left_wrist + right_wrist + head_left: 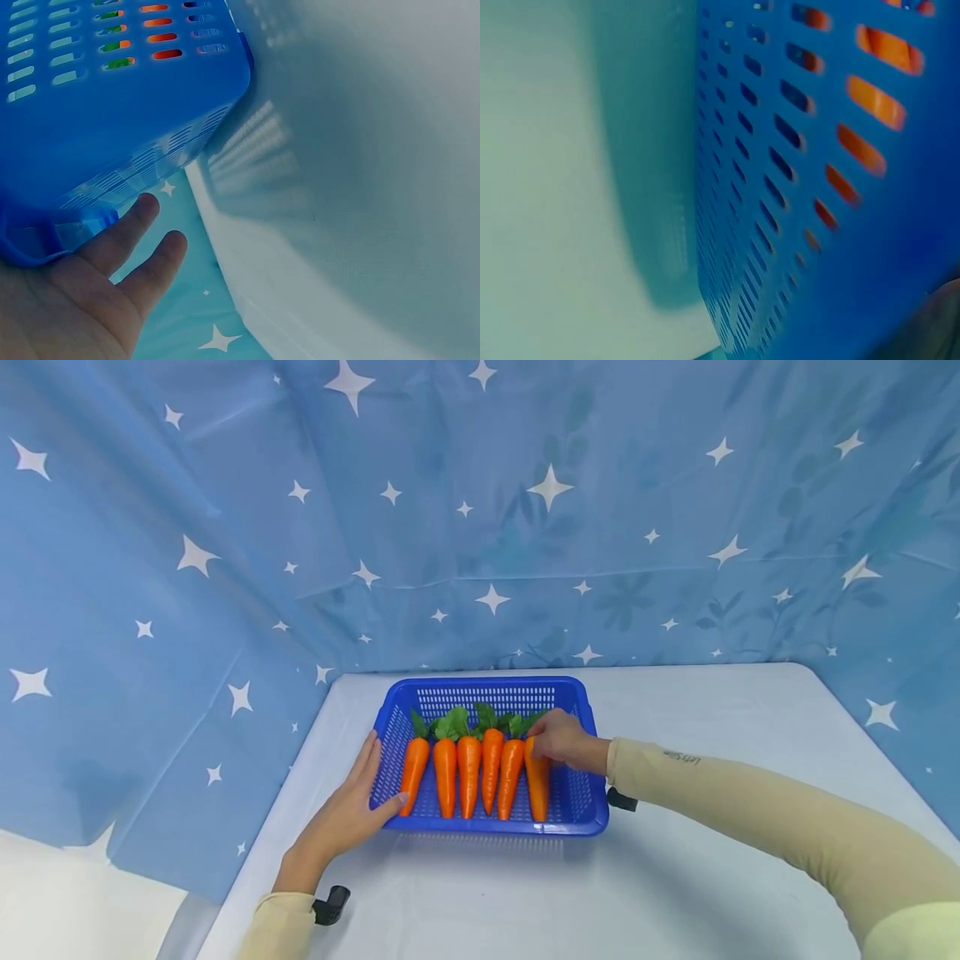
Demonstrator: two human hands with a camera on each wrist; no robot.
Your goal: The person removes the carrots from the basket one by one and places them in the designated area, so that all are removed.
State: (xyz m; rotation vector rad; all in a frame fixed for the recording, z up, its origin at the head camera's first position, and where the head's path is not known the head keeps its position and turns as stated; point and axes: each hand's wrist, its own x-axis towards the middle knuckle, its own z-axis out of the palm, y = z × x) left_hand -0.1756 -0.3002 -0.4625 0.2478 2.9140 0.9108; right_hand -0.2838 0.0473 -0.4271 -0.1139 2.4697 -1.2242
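Observation:
A blue plastic basket (491,828) with slotted walls holds several orange carrots (468,768) side by side, their green leafy tops toward the far wall. My left hand (347,814) holds the basket's left end, thumb over the rim near the front corner and fingers outside. In the left wrist view, two fingers (154,281) stretch out below the rim. My right hand (558,737) reaches over the right wall and pinches the rightmost carrot (537,785) near its leafy top. Its fingertips are partly hidden. The right wrist view mostly shows the basket's slotted wall (780,150).
The basket stands on a white-covered table (705,877). Behind and to the left hangs a blue curtain (450,543) with white stars. Black wrist devices (332,906) sit at both cuffs.

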